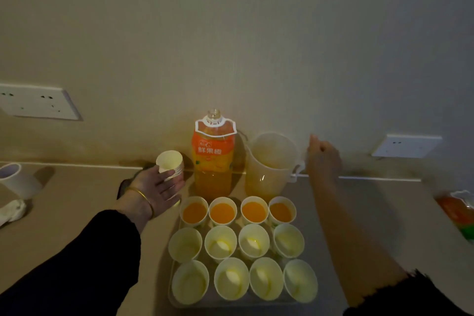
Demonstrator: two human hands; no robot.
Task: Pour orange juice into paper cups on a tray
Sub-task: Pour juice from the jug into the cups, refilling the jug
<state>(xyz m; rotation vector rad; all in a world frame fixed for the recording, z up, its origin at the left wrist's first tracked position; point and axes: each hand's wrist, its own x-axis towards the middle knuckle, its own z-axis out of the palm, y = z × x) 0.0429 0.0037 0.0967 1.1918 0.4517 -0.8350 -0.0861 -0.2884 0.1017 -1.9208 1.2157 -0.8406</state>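
Spanning the lower frame: a beige counter (64,213) running along a plain wall (230,20).
Wall fittings: a double socket plate (38,101) at far left, a smaller socket (406,146) at right.
Tray (172,301): pale, on the counter in front of the person, carrying twelve paper cups in three rows of four.
Far row (237,210): four cups holding orange juice.
Middle row (236,241): four cups with no juice visible.
Near row (243,279): four cups with no juice visible.
Pitcher (269,164): translucent plastic, upright just behind the tray's far right corner, a little orange liquid low inside, handle toward the right.
Juice bottle (214,156): uncapped, orange label, upright just left of the pitcher and behind the far row, partly full.
Left hand (159,185): dark sleeve, gold bangle (139,194) at the wrist, palm up and fingers spread, cradling a stack of paper cups (170,164) tilted with its mouth toward the camera, left of the bottle.
Right hand (323,155): loosely curled at the pitcher's handle; whether it grips it cannot be told.
Left edge: a white mug (15,179) with crumpled tissue (11,210) beside it.
Right edge: an orange and green packet (459,210), blurred.
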